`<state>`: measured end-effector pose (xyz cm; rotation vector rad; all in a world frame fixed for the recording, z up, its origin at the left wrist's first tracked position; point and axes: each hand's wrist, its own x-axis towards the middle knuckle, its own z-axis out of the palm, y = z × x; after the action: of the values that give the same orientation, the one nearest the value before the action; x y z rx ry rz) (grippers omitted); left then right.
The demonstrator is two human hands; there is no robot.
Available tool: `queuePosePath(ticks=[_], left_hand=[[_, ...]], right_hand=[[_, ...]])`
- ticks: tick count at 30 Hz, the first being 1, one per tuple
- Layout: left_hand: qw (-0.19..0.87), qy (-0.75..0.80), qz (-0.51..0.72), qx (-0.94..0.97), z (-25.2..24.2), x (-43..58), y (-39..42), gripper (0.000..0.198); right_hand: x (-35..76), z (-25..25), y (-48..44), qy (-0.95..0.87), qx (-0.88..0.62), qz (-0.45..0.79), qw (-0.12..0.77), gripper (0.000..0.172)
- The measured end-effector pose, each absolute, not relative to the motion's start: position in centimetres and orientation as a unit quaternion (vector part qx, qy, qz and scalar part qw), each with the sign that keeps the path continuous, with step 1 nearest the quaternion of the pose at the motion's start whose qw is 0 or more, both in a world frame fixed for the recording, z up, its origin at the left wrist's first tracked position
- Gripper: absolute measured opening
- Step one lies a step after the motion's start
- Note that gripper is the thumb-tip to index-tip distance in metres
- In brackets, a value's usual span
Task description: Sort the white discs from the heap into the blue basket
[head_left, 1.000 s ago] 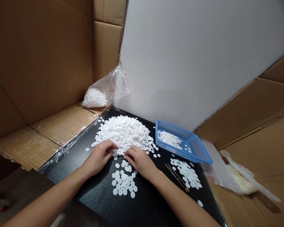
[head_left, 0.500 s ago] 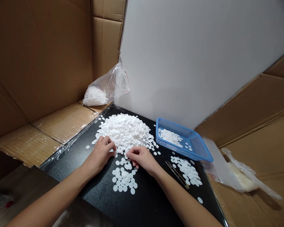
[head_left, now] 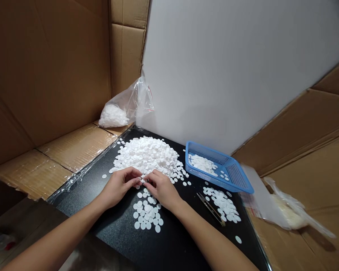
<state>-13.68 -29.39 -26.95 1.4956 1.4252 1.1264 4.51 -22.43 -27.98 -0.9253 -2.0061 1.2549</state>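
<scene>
A heap of thin white round discs (head_left: 149,152) lies on the black tabletop (head_left: 113,241). At its near edge my left hand (head_left: 120,186) is closed, thumb and fingers pinched around a few white discs. My right hand (head_left: 164,190) meets it from the other side, its fingers also pinched together at the same discs. How many discs are between the fingertips is hidden. Just below my hands a small loose group of white discs (head_left: 148,214) is spread flat.
To the right stands a blue plastic basket (head_left: 220,182) with white discs inside. Tweezers (head_left: 210,209) lie beside another group of discs (head_left: 224,205). A clear bag of white pieces (head_left: 113,114) rests at the back left. Cardboard (head_left: 53,75) walls the left side; another bag (head_left: 288,210) lies right.
My two hands have come together at the near edge of the heap, fingertips now meeting over the discs. The basket, tweezers and bags stay where they were.
</scene>
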Motion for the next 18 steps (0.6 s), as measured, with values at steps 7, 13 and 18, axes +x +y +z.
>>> queuePosePath(ticks=[7, 13, 18], left_hand=[[0.497, 0.533, 0.464, 0.504, -26.8, -13.1, -29.2, 0.036], [0.541, 0.504, 0.478, 0.474, -26.3, -12.5, -29.1, 0.038], [0.542, 0.504, 0.48, 0.47, -26.1, -12.4, -29.1, 0.032]], right_hand=[[5.2, -28.2, -22.3, -0.64, -0.35, 0.626, 0.277, 0.032], [5.1, -27.9, -22.1, -0.55, -0.334, 0.711, 0.284, 0.043], [5.0, -27.7, -22.6, -0.511, -0.33, 0.738, 0.293, 0.038]])
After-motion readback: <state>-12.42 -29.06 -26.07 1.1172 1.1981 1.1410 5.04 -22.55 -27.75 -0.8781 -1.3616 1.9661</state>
